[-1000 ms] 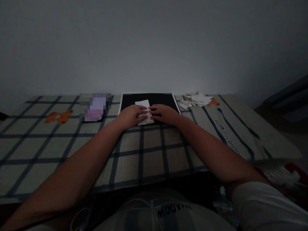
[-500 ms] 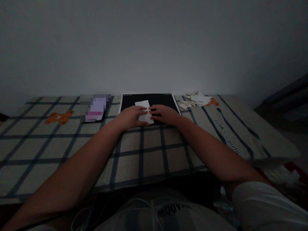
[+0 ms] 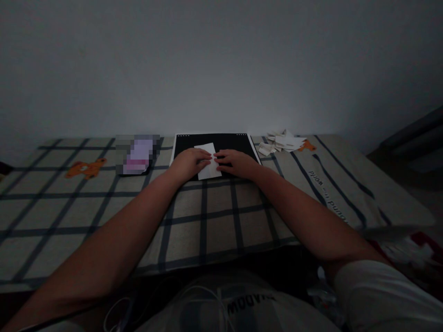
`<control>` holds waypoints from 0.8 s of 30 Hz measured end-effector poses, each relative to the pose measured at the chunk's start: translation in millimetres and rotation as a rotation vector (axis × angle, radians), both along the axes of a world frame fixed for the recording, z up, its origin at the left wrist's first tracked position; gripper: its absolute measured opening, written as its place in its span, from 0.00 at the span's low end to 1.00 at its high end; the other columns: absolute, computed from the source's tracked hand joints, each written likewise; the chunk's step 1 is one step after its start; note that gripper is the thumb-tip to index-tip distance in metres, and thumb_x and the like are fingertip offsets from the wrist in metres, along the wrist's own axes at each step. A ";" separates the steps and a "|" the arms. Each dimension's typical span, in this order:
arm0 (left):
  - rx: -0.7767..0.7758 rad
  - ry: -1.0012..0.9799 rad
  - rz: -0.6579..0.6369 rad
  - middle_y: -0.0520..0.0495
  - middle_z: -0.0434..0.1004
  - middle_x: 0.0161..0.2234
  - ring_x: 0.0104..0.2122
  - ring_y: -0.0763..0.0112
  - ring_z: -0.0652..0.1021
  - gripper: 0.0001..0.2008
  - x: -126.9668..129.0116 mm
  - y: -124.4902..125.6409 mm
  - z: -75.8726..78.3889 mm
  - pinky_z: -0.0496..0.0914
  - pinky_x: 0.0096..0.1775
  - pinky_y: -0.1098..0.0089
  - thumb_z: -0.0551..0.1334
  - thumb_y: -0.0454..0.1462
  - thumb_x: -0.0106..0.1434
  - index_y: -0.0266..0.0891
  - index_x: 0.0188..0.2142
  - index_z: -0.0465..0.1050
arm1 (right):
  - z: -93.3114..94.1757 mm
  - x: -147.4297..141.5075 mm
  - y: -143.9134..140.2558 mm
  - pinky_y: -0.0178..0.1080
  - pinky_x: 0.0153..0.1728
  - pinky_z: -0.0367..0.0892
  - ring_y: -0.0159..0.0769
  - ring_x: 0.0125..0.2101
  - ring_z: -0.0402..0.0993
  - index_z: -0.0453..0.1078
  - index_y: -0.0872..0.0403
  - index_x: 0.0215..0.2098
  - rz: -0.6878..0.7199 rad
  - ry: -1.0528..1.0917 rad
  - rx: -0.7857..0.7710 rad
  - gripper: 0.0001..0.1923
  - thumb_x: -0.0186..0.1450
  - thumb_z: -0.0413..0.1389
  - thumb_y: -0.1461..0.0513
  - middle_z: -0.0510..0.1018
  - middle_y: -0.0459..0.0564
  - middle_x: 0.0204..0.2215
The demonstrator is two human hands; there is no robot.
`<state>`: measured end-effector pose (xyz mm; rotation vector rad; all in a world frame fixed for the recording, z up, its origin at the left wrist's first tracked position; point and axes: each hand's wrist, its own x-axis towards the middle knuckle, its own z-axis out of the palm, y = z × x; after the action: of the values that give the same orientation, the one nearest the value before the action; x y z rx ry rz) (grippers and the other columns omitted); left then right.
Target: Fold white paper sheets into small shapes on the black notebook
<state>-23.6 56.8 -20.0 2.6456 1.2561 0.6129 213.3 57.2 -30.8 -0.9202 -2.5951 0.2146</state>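
One white paper [image 3: 207,161], one black mat [image 3: 214,142], one heap of paper scraps [image 3: 282,142], two orange bear prints [image 3: 86,168], two hands [image 3: 188,163].

My left hand [image 3: 188,163] and right hand [image 3: 235,163] cover the white paper's [image 3: 207,161] sides; left of it, a pixelated object [image 3: 137,154].

Upside-down dark lettering is running along the checked cloth [image 3: 332,193] at right, reading only partly, something like "world". Upside-down letters, roughly "WODVH", are showing on the person's garment [image 3: 242,304] at the bottom edge; neither text is reading fully.
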 end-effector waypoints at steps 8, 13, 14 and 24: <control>-0.056 0.137 -0.036 0.42 0.77 0.60 0.60 0.58 0.75 0.22 -5.2 -9.2 9.1 0.67 0.63 0.58 0.59 0.44 0.69 0.37 0.57 0.78 | -1.6 0.3 1.3 0.54 0.63 0.64 0.47 0.61 0.72 0.79 0.55 0.54 0.013 0.001 0.008 0.16 0.71 0.59 0.59 0.77 0.59 0.60; -0.078 0.229 -0.050 0.43 0.72 0.64 0.62 0.58 0.73 0.28 -6.1 -11.7 11.8 0.64 0.64 0.61 0.61 0.48 0.67 0.38 0.62 0.73 | -1.0 0.4 0.7 0.53 0.63 0.65 0.46 0.61 0.71 0.78 0.54 0.55 0.006 -0.014 0.013 0.16 0.71 0.58 0.58 0.77 0.57 0.60; -0.081 0.245 -0.045 0.43 0.71 0.65 0.63 0.58 0.73 0.29 -6.2 -12.1 12.2 0.64 0.64 0.61 0.61 0.49 0.67 0.39 0.63 0.72 | -0.6 0.5 0.3 0.52 0.63 0.65 0.46 0.62 0.71 0.78 0.53 0.55 0.006 -0.012 0.011 0.16 0.71 0.58 0.58 0.77 0.56 0.60; -0.032 0.309 -0.035 0.43 0.72 0.64 0.62 0.56 0.73 0.30 -4.3 -22.8 21.3 0.66 0.62 0.60 0.60 0.52 0.67 0.39 0.63 0.73 | 4.2 0.7 -1.8 0.53 0.64 0.64 0.48 0.63 0.70 0.77 0.55 0.57 -0.001 -0.023 -0.005 0.18 0.70 0.59 0.59 0.76 0.58 0.61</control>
<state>-27.9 34.0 1.3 2.8058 1.2755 0.1802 214.0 55.4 -26.6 -0.9313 -2.6159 0.2117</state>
